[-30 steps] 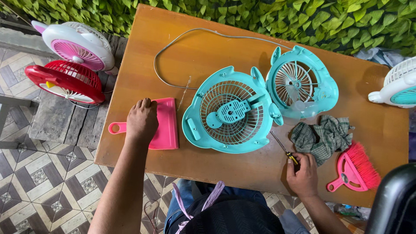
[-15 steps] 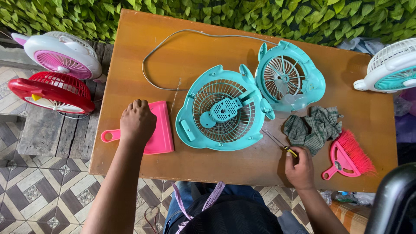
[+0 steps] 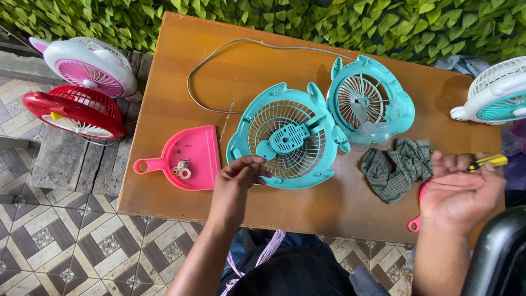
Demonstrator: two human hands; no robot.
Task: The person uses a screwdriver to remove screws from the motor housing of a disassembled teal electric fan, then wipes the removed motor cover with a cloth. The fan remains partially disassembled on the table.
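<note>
A teal fan housing lies opened on the wooden table (image 3: 175, 71): the front grille half (image 3: 285, 140) in the middle, the rear half with blades (image 3: 368, 101) to its right. My left hand (image 3: 236, 183) touches the near left rim of the grille half, fingers bent. My right hand (image 3: 460, 192) is raised at the table's right end, gripping a yellow-handled screwdriver (image 3: 490, 161). A pink dustpan (image 3: 183, 160) left of my left hand holds a few small screws and washers (image 3: 181, 170). A grey-green rag (image 3: 399, 167) lies between the fan and my right hand.
A white cord (image 3: 219, 55) loops across the table's far side. A pink-and-white fan (image 3: 90, 68) and a red fan (image 3: 76, 109) sit on a bench to the left. Another white and teal fan (image 3: 496, 93) is at the right edge. A pink brush handle (image 3: 415, 223) pokes out under my right hand.
My left hand left the dustpan and moved right to the grille's rim. My right hand lifted off the table with the screwdriver. The view shifted closer.
</note>
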